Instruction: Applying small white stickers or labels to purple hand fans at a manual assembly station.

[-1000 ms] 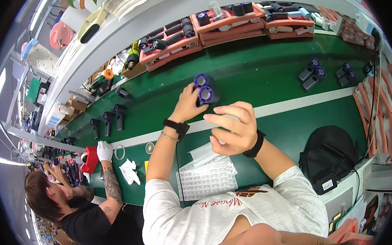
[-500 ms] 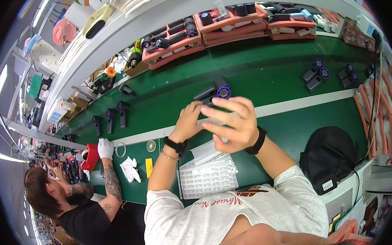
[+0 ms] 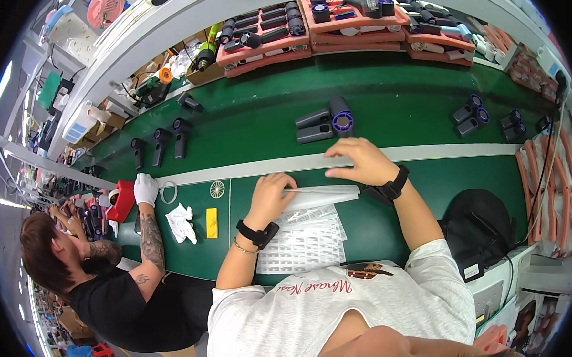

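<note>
My left hand (image 3: 271, 200) has its fingers and thumb closed at the left end of a translucent sheet (image 3: 325, 194), whose far edge looks curled up. Under and nearer than that sheet lie white label sheets (image 3: 299, 245) with rows of small print. My right hand (image 3: 364, 163) is held above the bench's pale strip, thumb and fingers apart, holding nothing. Just beyond it rest dark grey handheld devices (image 3: 315, 133), one showing a purple-ringed round head (image 3: 342, 121). I wear a black band on each wrist.
A co-worker's white-gloved hand (image 3: 145, 189) rests left by a red tape dispenser (image 3: 121, 201). Nearby lie a yellow block (image 3: 211, 223), a crumpled white glove (image 3: 181, 223) and a round grille (image 3: 217, 189). A black bag (image 3: 479, 223) sits right; pink foam trays (image 3: 267, 60) stand at the back.
My hands have parted: the right moved right and away, the left lowered onto the translucent sheet. That sheet's edge is now raised. The view has shifted a little.
</note>
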Demonstrator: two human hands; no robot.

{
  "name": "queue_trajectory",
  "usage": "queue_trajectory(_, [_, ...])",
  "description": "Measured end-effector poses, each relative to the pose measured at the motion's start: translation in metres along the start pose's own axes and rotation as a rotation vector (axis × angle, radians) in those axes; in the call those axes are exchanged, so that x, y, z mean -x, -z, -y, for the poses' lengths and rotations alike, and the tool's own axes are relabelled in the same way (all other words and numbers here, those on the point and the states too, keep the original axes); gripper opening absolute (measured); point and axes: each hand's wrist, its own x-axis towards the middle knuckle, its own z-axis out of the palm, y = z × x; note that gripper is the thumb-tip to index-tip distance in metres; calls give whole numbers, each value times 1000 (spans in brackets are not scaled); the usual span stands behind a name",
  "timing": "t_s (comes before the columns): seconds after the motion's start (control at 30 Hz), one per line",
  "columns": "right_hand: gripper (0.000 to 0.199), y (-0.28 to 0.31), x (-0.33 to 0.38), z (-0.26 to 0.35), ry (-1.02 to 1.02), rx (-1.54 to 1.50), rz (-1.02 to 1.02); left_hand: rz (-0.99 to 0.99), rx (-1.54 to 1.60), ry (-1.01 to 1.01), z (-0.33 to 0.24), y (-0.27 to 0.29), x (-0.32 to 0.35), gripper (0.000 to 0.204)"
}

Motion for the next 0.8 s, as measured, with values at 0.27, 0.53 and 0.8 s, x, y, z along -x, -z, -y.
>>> queue_trajectory(0.27, [33, -11, 9, -7, -210, -333, 190, -300, -1, -71, -9, 24, 2, 23])
queue_trajectory(0.53, [27, -12, 7, 0, -259, -331, 141, -298, -53, -104, -46, 44, 0, 25])
queue_trajectory(0.8, [13, -32, 5, 19, -97, -348, 19, -287, 51, -67, -44, 9, -2, 13])
